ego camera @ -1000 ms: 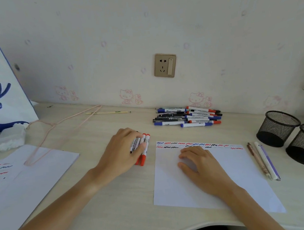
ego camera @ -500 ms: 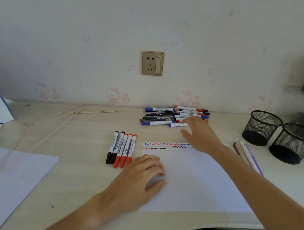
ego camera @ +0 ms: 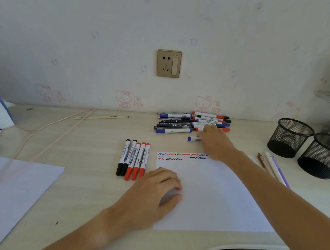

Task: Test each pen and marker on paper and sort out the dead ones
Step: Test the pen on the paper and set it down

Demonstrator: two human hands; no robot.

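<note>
- Marker (ego camera: 193, 138), blue-capped, lies at upper centre-right, just below the pile (ego camera: 192, 122); our right hand (ego camera: 215, 143) grasps it.
- Our left hand (ego camera: 156, 192) rests relaxed on the paper (ego camera: 213, 200), holding nothing.
- Five markers (ego camera: 133, 158) lie left of the paper; two mesh cups (ego camera: 307, 147) stand at right.

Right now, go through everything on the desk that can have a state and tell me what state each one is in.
Left hand: fingers loosely curled, resting on the test sheet.
Right hand: picking up the blue-capped marker.
Test sheet: flat, scribbles along its top.
Five sorted markers: capped, side by side.
Marker pile: capped, by the wall.
Mesh cups: upright, contents unclear.
</note>
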